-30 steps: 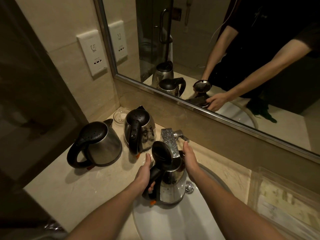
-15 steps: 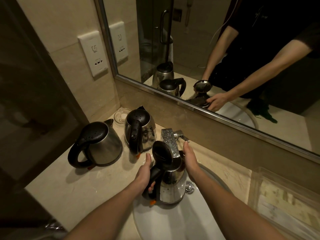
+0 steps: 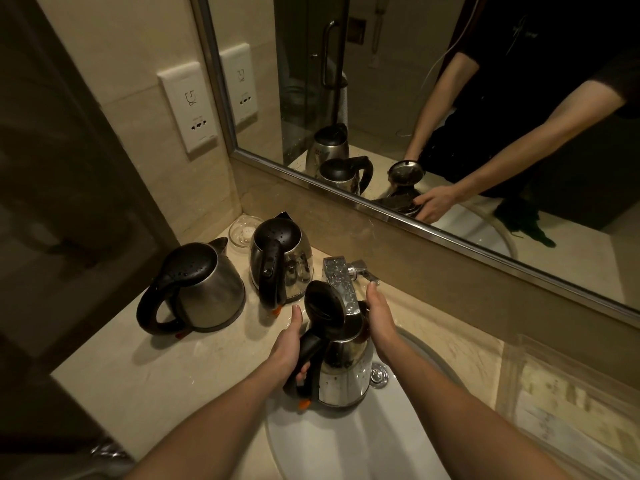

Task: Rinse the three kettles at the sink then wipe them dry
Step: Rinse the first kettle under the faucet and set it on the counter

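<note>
Held kettle [image 3: 346, 372]: steel, upright, over the sink basin [image 3: 346, 445] at its back-left edge, mouth right under the faucet [image 3: 341, 285] spout; water drops on the body.
Lid [image 3: 323, 311]: black, flipped open, standing up on the handle side, just in front of the faucet.
L hand [image 3: 289, 344]: grasps the held kettle's black handle, fingers [image 3: 302, 370] curled round it, thumb straight up beside the lid.
R hand [image 3: 379, 320]: fingers released and straight, palm against the held kettle's right side by the rim. Fingertips reach up near the faucet lever [image 3: 365, 270]; can't tell if they touch it.
Left kettle [image 3: 204, 292]: steel, on the counter [image 3: 138, 386], lid shut w/ drops on it, handle toward the viewer, spout toward the wall.
Middle kettle [image 3: 282, 261]: steel, on the counter btwn the left kettle and the faucet, lid shut, handle toward the viewer; apart from the left kettle.
Glass dish [image 3: 242, 232]: small, clear, in the back corner behind both standing kettles.
Drain knob [image 3: 379, 375]: chrome, on the basin rim just right of the held kettle.
Wall socket [image 3: 188, 107]: white plate, on the tile left of the mirror [image 3: 398, 81].
Mirror: shows the kettles, the raised lid and both forearms.
Clear tray [image 3: 571, 393]: on the counter, far right of the basin.
</note>
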